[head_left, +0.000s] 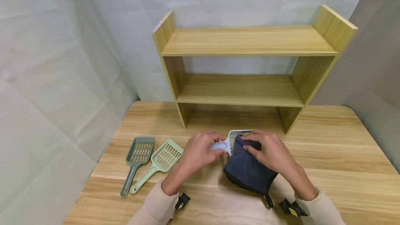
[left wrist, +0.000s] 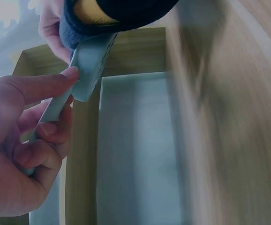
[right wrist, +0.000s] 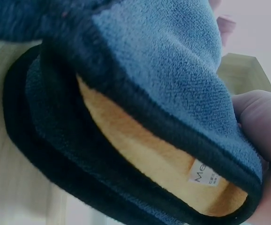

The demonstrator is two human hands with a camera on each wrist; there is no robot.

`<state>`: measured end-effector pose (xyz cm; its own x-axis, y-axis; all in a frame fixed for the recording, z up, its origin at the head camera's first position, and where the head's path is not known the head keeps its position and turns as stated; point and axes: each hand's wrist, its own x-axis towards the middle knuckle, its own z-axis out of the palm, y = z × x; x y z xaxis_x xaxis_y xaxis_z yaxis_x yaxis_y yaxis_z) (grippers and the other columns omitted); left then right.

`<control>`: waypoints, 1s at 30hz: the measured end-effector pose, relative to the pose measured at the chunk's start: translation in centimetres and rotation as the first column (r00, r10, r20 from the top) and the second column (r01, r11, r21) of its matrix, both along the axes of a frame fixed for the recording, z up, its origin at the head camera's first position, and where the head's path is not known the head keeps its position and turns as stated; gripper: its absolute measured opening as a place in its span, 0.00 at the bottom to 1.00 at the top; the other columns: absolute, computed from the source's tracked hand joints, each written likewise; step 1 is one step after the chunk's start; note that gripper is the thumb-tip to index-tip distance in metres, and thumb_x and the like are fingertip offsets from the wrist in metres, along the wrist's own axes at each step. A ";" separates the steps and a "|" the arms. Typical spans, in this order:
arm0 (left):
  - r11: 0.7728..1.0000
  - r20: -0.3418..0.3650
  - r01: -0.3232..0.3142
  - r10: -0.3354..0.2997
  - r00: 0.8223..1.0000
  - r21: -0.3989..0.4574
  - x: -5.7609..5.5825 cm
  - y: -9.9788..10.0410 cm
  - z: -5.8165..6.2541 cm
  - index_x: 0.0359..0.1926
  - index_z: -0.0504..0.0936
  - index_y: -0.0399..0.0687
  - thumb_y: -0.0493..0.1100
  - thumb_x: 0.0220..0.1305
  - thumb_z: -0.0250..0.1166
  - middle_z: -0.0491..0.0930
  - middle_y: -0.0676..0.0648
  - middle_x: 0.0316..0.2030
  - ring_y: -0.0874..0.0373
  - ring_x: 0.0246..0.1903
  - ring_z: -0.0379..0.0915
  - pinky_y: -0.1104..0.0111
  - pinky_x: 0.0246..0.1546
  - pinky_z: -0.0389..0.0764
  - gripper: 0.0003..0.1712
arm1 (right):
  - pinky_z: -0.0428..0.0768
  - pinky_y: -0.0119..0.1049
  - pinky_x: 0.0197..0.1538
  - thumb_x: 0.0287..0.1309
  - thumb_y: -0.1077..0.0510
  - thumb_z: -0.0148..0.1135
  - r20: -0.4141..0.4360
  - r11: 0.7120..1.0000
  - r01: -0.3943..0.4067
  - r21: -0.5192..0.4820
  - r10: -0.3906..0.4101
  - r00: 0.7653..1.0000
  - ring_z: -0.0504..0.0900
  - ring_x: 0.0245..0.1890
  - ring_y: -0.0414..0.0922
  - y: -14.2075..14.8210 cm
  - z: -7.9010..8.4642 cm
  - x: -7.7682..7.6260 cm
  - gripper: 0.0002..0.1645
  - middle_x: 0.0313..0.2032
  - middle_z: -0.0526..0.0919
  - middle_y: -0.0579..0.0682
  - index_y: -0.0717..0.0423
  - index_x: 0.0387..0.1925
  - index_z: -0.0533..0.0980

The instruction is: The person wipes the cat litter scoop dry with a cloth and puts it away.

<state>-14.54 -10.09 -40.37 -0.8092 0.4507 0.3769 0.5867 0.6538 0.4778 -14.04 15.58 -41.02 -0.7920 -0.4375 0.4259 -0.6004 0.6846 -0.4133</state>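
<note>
A light blue slotted litter scoop (head_left: 220,145) is held level over the table by its handle, gripped in my left hand (head_left: 202,148). In the left wrist view, thumb and curled fingers wrap that scoop (left wrist: 88,65). My right hand (head_left: 269,148) pinches a dark blue cloth (head_left: 250,173) over the scoop's slotted head, covering much of it. Seen from the right wrist, the cloth (right wrist: 173,61) hangs folded, with black edging, a yellow-orange underside and a white label (right wrist: 205,173). A loop dangles from its lower corner.
Left of my hands, a dark green litter scoop (head_left: 140,152) and a pale green one (head_left: 165,157) lie side by side on the wooden table (head_left: 109,180). Behind my hands stands a two-tier wooden shelf (head_left: 240,89). Grey fabric walls (head_left: 62,61) surround the table.
</note>
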 end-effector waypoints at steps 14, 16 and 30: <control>0.999 0.038 -0.028 0.027 0.999 0.035 -0.3 -0.9 0.4 0.43 0.93 0.46 0.36 0.51 0.86 0.87 0.52 0.34 0.62 0.30 0.78 0.72 0.32 0.78 0.17 | 0.72 0.29 0.30 0.53 0.68 0.82 -0.056 0.999 0.031 -0.033 -0.033 0.998 0.75 0.27 0.33 1.5 0.6 0.2 0.21 0.39 0.91 0.47 0.56 0.50 0.91; 0.999 0.030 -0.025 0.024 0.999 0.036 -0.3 -0.9 0.4 0.42 0.93 0.46 0.36 0.51 0.86 0.87 0.52 0.34 0.62 0.30 0.79 0.73 0.32 0.78 0.17 | 0.73 0.29 0.31 0.52 0.68 0.82 -0.052 0.999 0.019 -0.036 -0.021 0.998 0.76 0.28 0.33 1.4 0.5 0.1 0.21 0.38 0.90 0.46 0.55 0.50 0.91; 1.000 -0.010 0.017 -0.016 1.000 0.004 -0.1 -0.3 0.2 0.43 0.93 0.46 0.40 0.51 0.87 0.91 0.50 0.37 0.59 0.35 0.84 0.67 0.38 0.83 0.18 | 0.85 0.36 0.39 0.55 0.65 0.82 0.031 0.999 -0.037 -0.037 0.039 0.999 0.91 0.40 0.43 -0.2 0.1 0.2 0.21 0.46 0.93 0.49 0.52 0.52 0.90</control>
